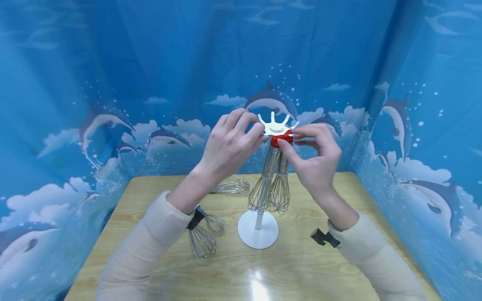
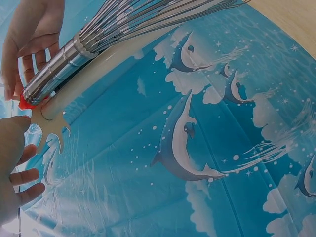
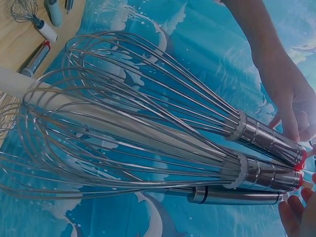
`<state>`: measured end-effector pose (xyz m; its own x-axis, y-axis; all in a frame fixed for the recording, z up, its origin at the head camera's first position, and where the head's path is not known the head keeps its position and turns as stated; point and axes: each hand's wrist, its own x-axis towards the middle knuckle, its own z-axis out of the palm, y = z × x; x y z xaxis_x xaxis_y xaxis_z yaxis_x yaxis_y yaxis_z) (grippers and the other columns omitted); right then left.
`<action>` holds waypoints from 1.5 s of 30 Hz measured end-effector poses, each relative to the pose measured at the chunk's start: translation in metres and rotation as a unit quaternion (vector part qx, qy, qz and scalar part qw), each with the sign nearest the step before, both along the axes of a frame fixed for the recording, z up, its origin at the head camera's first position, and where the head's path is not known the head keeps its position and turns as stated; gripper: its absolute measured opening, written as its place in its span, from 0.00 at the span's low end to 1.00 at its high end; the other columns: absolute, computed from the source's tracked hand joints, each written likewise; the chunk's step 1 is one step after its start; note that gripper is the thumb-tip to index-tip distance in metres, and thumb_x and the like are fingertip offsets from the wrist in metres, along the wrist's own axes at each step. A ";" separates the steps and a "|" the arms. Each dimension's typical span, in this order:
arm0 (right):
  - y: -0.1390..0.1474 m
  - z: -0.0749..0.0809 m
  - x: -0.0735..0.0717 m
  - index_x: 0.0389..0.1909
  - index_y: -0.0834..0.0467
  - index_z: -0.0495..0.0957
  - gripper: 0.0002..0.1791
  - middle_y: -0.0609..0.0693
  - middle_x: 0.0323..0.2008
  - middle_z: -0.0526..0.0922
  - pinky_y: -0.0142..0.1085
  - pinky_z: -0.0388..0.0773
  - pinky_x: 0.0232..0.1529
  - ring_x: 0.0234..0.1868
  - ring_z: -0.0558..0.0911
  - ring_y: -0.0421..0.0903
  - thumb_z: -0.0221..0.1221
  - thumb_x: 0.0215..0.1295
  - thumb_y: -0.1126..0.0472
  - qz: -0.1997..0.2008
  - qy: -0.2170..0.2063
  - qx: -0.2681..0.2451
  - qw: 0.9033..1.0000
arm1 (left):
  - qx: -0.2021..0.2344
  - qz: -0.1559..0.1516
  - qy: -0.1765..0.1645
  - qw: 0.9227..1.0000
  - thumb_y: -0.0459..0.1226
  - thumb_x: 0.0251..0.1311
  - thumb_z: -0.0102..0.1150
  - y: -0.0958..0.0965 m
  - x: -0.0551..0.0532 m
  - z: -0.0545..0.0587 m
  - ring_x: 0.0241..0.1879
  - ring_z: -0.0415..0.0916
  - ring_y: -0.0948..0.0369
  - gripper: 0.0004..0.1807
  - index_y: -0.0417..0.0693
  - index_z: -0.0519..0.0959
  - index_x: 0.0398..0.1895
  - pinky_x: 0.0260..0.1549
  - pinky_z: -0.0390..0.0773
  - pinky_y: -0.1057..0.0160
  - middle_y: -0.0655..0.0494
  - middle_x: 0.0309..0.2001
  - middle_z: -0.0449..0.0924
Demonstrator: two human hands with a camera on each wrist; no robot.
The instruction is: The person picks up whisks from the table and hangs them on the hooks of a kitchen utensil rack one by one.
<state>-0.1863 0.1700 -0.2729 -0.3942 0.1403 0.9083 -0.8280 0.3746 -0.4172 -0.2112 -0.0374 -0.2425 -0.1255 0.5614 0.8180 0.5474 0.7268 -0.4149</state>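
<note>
A white stand (image 1: 258,230) with a round base and a pronged top (image 1: 275,126) rises in the middle. Steel whisks (image 1: 279,192) hang from it, two with red handle ends. My right hand (image 1: 318,154) pinches a red end (image 1: 276,140) just under the prongs. At the top's left edge, my left hand (image 1: 235,140) holds the rim between thumb and finger, its other fingers apart in the left wrist view. The right wrist view shows the steel handles (image 3: 271,175) close together, with a slimmer smooth handle (image 3: 242,196) beside them.
Left of the base lie a large whisk (image 1: 203,243) and a smaller whisk (image 1: 215,223), partly behind my left wrist. Farther back lies another whisk (image 1: 235,187). A blue dolphin-print curtain (image 1: 169,83) surrounds the wooden table (image 1: 301,267) at back and sides.
</note>
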 end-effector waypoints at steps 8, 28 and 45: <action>-0.002 0.004 -0.001 0.36 0.66 0.88 0.17 0.63 0.36 0.85 0.25 0.83 0.42 0.44 0.81 0.33 0.76 0.58 0.54 -0.045 0.019 0.022 0.999 | -0.001 -0.002 -0.002 1.000 0.46 0.72 0.65 0.000 0.000 0.001 0.54 0.83 0.50 0.11 0.49 0.82 0.42 0.48 0.86 0.55 0.49 0.49 0.87; 0.006 0.004 -0.012 0.38 0.70 0.87 0.16 0.66 0.35 0.86 0.25 0.85 0.41 0.36 0.85 0.34 0.76 0.55 0.62 0.003 0.017 -0.006 1.000 | 0.006 0.013 0.007 1.000 0.46 0.73 0.63 0.007 -0.001 -0.001 0.52 0.83 0.47 0.11 0.48 0.80 0.42 0.47 0.88 0.51 0.49 0.46 0.86; 0.023 0.002 -0.015 0.46 0.63 0.90 0.15 0.67 0.41 0.90 0.27 0.87 0.44 0.38 0.89 0.33 0.75 0.55 0.69 0.016 -0.025 -0.015 0.999 | -0.004 0.015 0.014 1.000 0.39 0.78 0.54 0.022 0.005 -0.002 0.51 0.81 0.49 0.05 0.52 0.79 0.43 0.50 0.86 0.51 0.51 0.42 0.84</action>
